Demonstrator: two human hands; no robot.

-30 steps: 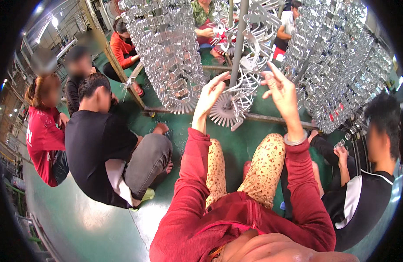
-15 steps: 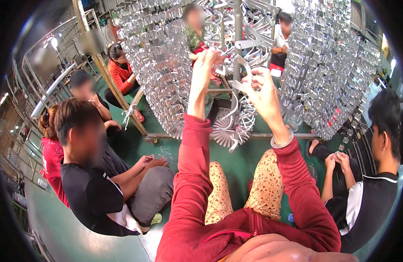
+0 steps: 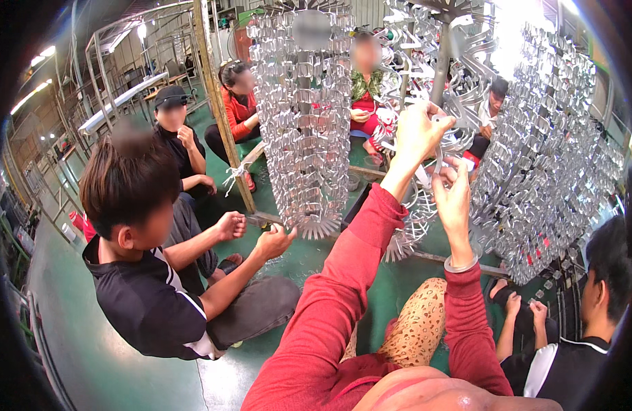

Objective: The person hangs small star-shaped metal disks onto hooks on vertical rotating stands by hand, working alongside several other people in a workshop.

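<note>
My left hand is raised at the central rack, its fingers bent toward the hanging pieces. What lies in its grasp is hidden behind the fingers. Just below and to the right, my right hand pinches a thin, curved, silvery strip between thumb and fingers. The strip stands upright between my two hands. Close behind them is the rack's grey post, hung with many similar curved silvery strips. More of these pieces fan out in a ring under my hands.
A tall rack of small shiny pieces hangs left of centre, another shiny rack to the right. A wooden post and low bar edge the work place. Co-workers sit around, one close on my left, another on my right.
The view has swung left, so the racks and people appear farther right. My right hand has dropped below my left with the strip. The co-worker on the left has raised both hands.
</note>
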